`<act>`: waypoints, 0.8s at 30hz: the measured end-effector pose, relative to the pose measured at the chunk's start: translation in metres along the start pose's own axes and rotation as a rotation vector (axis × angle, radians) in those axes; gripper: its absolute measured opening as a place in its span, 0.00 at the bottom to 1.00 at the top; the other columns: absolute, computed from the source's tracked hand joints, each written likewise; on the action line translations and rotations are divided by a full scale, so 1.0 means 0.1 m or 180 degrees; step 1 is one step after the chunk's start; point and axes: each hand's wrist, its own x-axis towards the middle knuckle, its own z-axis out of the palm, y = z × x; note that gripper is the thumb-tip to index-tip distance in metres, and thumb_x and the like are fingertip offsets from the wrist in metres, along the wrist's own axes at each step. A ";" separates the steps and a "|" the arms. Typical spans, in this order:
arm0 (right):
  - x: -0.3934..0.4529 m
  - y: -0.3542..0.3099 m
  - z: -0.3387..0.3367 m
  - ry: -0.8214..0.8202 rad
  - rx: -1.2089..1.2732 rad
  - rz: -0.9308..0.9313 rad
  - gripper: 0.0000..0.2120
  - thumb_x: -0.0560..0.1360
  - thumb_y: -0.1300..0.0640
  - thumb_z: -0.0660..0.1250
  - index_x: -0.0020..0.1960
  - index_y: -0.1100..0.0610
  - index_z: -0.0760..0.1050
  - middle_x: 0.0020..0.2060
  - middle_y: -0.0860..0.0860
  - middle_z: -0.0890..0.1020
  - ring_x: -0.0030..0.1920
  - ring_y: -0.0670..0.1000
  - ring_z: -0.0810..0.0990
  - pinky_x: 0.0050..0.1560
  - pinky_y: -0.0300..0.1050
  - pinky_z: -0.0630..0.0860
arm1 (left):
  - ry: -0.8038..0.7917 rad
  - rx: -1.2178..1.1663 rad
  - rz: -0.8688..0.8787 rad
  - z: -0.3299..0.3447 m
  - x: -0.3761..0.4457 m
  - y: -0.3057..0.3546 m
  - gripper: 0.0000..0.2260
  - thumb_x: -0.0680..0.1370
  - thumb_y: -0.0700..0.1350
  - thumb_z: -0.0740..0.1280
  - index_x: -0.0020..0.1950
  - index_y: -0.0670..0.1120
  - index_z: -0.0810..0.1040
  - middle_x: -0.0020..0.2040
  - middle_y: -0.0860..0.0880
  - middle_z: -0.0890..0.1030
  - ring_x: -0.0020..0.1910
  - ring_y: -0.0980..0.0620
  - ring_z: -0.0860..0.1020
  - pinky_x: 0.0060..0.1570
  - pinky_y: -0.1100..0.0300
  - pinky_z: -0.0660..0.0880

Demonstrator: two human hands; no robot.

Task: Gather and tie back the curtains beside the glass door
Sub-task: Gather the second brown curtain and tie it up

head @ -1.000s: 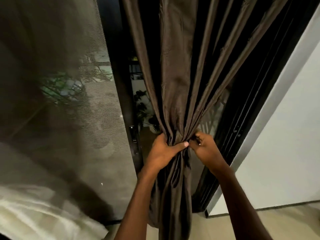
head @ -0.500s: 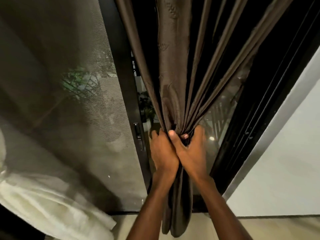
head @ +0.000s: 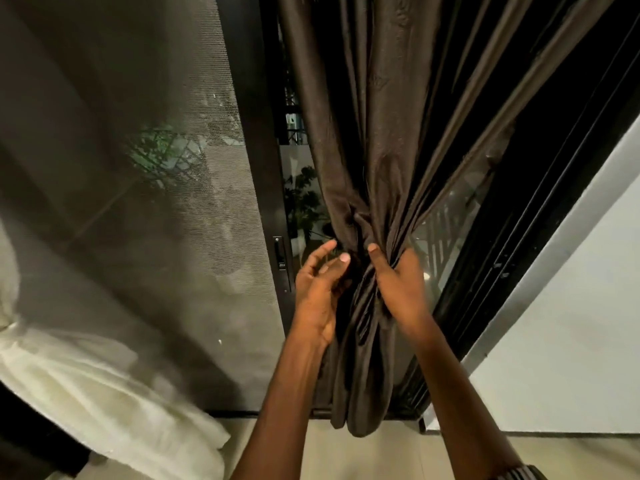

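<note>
A dark brown curtain (head: 377, 140) hangs in front of the glass door (head: 446, 233) and is drawn into a tight bunch at mid height, with its loose tail (head: 363, 386) hanging down to the floor. My right hand (head: 398, 285) grips the bunched fabric just below the gathered point. My left hand (head: 318, 285) is just left of the bunch, fingers spread, its thumb near the fabric, holding nothing.
A black door frame with a latch (head: 280, 258) stands left of the curtain. A sheer mesh curtain (head: 131, 188) covers the left side, and its pale gathered lower part (head: 114, 407) lies at the lower left. A white wall (head: 571, 323) is on the right.
My left hand has let go of the bunched curtain and opened. My right hand keeps its hold. The view has shifted slightly.
</note>
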 end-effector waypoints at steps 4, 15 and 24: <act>0.00 0.03 -0.02 0.0045 0.0011 -0.0129 0.19 0.83 0.52 0.68 0.72 0.56 0.75 0.62 0.44 0.81 0.65 0.45 0.79 0.68 0.42 0.73 | 0.0242 -0.0021 0.0014 0.03 0.07 0.01 0.12 0.80 0.29 0.66 0.57 0.43 0.79 0.46 0.43 0.84 0.40 0.51 0.82 0.45 0.58 0.80; 0.05 0.13 -0.06 0.0258 0.0032 -0.0185 0.22 0.81 0.48 0.71 0.72 0.55 0.75 0.64 0.47 0.81 0.67 0.48 0.79 0.68 0.44 0.74 | 0.0141 0.0467 -0.1115 -0.02 -0.07 -0.02 0.05 0.80 0.40 0.73 0.54 0.40 0.83 0.46 0.42 0.86 0.29 0.51 0.84 0.27 0.60 0.80; 0.04 0.13 -0.11 0.0012 0.0016 0.0103 0.15 0.81 0.56 0.71 0.67 0.56 0.79 0.56 0.48 0.84 0.60 0.48 0.82 0.53 0.37 0.78 | -0.0033 0.0121 -0.1729 0.24 -0.23 -0.20 0.10 0.82 0.48 0.69 0.58 0.42 0.82 0.48 0.42 0.87 0.50 0.44 0.84 0.55 0.41 0.79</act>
